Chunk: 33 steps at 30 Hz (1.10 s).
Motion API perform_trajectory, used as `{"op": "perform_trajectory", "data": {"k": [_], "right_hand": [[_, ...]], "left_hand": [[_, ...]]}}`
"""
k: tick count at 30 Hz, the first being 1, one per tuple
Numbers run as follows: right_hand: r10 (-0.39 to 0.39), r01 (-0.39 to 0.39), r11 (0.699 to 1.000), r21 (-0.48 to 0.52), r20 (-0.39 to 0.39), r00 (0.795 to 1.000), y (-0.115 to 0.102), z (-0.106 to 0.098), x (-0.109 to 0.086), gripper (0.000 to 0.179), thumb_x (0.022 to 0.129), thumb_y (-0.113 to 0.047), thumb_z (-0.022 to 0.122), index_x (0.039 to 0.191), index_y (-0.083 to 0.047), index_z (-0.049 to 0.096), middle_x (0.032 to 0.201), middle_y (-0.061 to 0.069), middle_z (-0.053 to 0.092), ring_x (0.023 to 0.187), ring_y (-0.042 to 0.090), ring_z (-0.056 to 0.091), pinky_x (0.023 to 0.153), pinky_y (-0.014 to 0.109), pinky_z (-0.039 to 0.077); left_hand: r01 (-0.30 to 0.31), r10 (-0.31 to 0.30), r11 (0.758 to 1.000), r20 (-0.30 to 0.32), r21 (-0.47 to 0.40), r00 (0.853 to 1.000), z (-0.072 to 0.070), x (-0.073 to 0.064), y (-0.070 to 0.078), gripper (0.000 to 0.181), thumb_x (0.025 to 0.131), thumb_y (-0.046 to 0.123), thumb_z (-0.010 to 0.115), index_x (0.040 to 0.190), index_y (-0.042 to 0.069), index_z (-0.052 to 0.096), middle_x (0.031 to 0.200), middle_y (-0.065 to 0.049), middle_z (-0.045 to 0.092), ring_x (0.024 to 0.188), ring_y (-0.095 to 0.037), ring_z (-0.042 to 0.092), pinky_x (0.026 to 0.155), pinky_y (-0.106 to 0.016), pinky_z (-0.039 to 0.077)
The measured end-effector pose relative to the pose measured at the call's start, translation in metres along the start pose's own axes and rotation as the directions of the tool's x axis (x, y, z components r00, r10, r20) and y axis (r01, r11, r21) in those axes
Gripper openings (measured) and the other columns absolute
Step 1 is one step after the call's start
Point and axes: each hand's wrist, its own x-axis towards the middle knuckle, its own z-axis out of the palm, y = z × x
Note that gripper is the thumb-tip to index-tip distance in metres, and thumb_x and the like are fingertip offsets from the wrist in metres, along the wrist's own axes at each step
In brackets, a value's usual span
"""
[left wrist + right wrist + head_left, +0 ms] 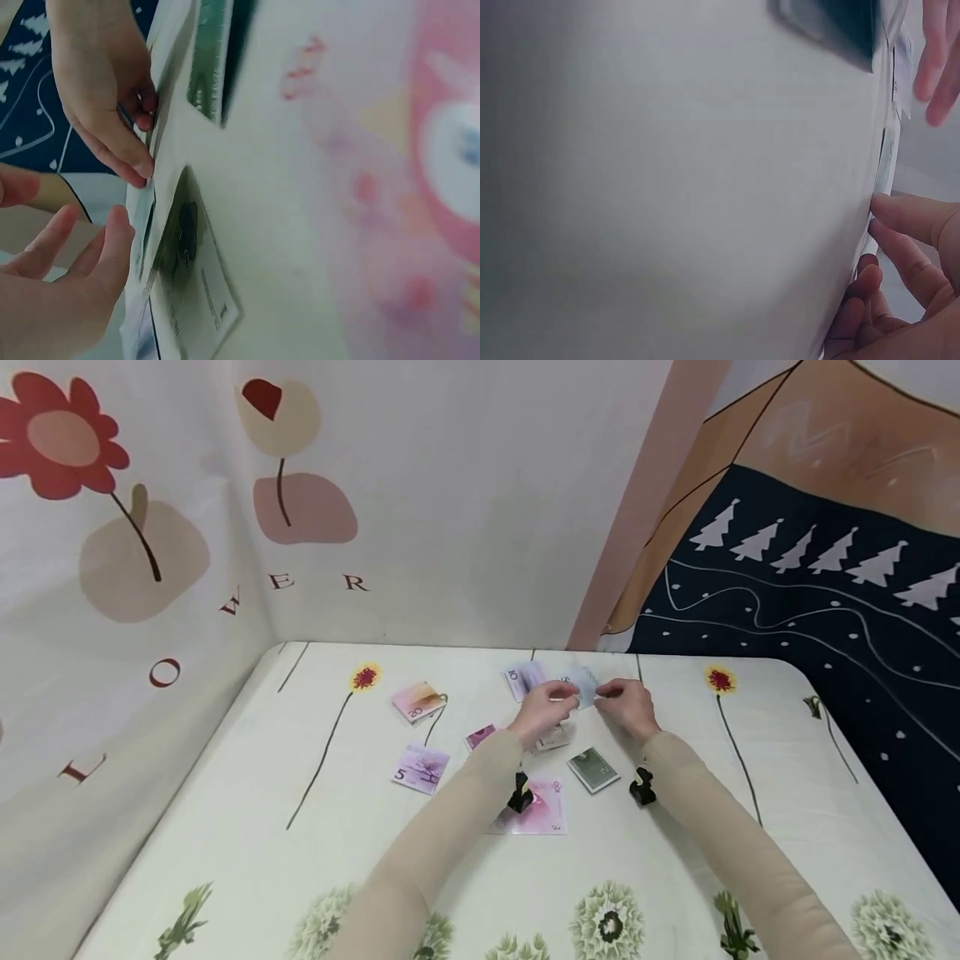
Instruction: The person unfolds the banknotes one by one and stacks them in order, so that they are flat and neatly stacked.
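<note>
A light blue banknote [585, 687] marked with a 5 lies at the far part of the table, between the two hands. My right hand [632, 706] pinches its right edge between thumb and fingertip, the other fingers curled under. Over the note's left side is my left hand [546, 710], its fingers loosely bent and apart in the left wrist view, with nothing between them. A purple banknote [520, 681] marked 10 lies just left of the blue one. Below the left hand a greyish banknote [196, 277] is partly hidden in the head view.
Nearer me lie a folded green banknote [594, 770] and a large pink banknote [546, 810], partly under the left forearm. Farther left are a magenta one [480, 737], a purple 5 [422, 768] and an orange-pink 20 [417, 702]. Printed cloths hang behind the table [247, 827].
</note>
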Motion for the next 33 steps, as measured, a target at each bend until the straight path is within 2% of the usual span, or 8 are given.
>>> {"op": "perform_trajectory", "data": {"k": [5,8,15,21,30,33], "right_hand": [[-0.004,0.004,1.000,-0.001,0.000,1.000,0.001,0.002,0.000,0.022,0.085,-0.004,0.068,0.105,0.006,0.069,0.103,0.020,0.064,0.093,0.030,0.056,0.077,0.035,0.044],[-0.005,0.005,1.000,-0.002,-0.002,1.000,0.002,0.002,0.001,0.022,0.084,-0.004,0.068,0.105,0.005,0.069,0.102,0.019,0.064,0.093,0.029,0.056,0.076,0.034,0.044],[0.018,-0.018,1.000,0.004,-0.014,1.000,0.003,0.003,0.002,0.021,0.084,-0.004,0.068,0.104,0.004,0.070,0.102,0.019,0.064,0.093,0.029,0.056,0.075,0.033,0.044],[0.012,-0.012,1.000,0.005,-0.017,1.000,0.003,0.003,0.002,0.021,0.084,-0.004,0.069,0.104,0.005,0.070,0.103,0.019,0.065,0.093,0.030,0.057,0.076,0.035,0.045],[0.017,-0.017,1.000,0.014,0.004,1.000,0.001,0.004,0.002,0.021,0.085,-0.003,0.067,0.104,0.005,0.069,0.106,0.020,0.065,0.097,0.032,0.059,0.084,0.041,0.047],[0.014,-0.014,1.000,0.017,0.013,1.000,0.000,0.004,0.001,0.021,0.086,-0.003,0.066,0.105,0.005,0.069,0.107,0.021,0.064,0.099,0.033,0.059,0.087,0.042,0.047]], "left_hand": [[-0.001,0.002,1.000,0.029,-0.020,1.000,-0.002,0.017,0.000,0.037,0.092,0.012,0.059,0.128,0.004,0.059,0.135,-0.013,0.052,0.120,-0.030,0.052,0.092,-0.033,0.049],[-0.024,0.023,0.999,0.049,0.031,0.999,-0.004,0.026,-0.001,0.043,0.091,0.012,0.059,0.133,0.005,0.055,0.143,-0.015,0.045,0.128,-0.031,0.044,0.100,-0.036,0.044],[-0.032,0.017,0.983,0.083,0.180,0.996,-0.009,0.042,-0.003,0.050,0.093,0.013,0.057,0.141,0.006,0.046,0.134,-0.018,0.050,0.115,-0.030,0.050,0.094,-0.038,0.045],[-0.031,0.016,0.969,0.062,0.245,0.998,-0.007,0.049,-0.003,0.050,0.091,0.013,0.058,0.140,0.006,0.048,0.135,-0.015,0.052,0.119,-0.027,0.050,0.097,-0.034,0.043],[0.041,-0.048,0.991,0.051,0.127,0.998,-0.010,0.049,-0.003,0.043,0.092,0.006,0.055,0.135,0.003,0.053,0.141,-0.019,0.045,0.116,-0.029,0.055,0.087,-0.029,0.052],[0.048,-0.053,0.994,0.055,0.101,0.997,-0.011,0.049,-0.002,0.039,0.093,0.004,0.054,0.132,0.002,0.056,0.134,-0.019,0.050,0.108,-0.025,0.057,0.082,-0.027,0.053]]}}
